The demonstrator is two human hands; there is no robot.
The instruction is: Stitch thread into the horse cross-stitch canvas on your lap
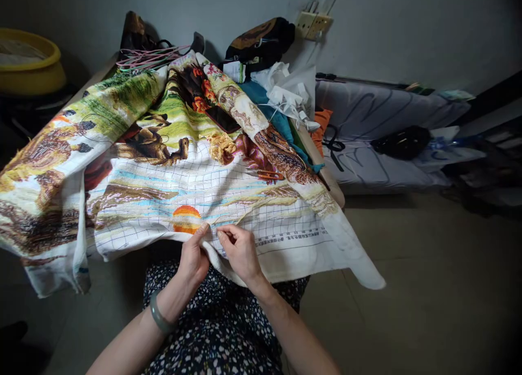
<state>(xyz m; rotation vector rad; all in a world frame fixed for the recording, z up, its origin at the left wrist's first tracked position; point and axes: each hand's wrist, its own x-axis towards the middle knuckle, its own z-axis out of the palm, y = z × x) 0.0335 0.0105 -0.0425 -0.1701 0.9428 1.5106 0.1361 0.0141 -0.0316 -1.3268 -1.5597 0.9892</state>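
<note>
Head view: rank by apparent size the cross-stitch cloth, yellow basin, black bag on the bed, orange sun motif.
1. cross-stitch cloth, by far the largest
2. yellow basin, cut off by the frame edge
3. black bag, farther away, so the gap to the basin is unsure
4. orange sun motif, smallest

Embroidery cloth (pixel 196 184) on lap, scissors (pixel 269 174) atop.

A lived-in home room is showing here: a bed (pixel 379 119) lying at two o'clock, a yellow basin (pixel 30 65) sitting at ten o'clock.
</note>
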